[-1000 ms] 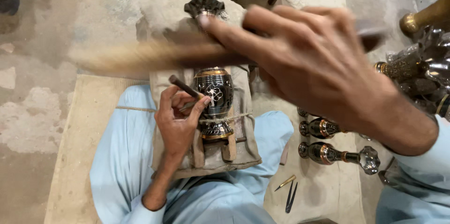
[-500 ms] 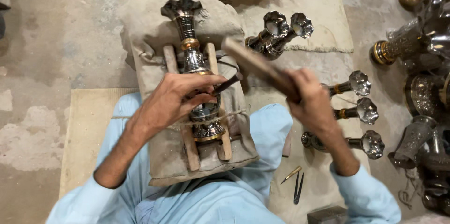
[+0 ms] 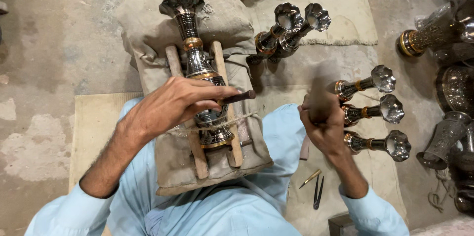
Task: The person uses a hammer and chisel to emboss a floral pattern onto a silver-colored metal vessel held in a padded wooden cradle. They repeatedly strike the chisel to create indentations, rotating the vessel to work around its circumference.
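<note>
Both hands work: left hand [image 3: 170, 105] pinches chisel [image 3: 237, 97] on vase [image 3: 200, 70]; right hand [image 3: 321, 122] fists blurred mallet [image 3: 316, 85].

A single head-worn camera looks almost straight down, close over the person's lap, facing the cloth-padded wooden cradle [image 3: 197, 132] and concrete floor [image 3: 59, 43].
</note>
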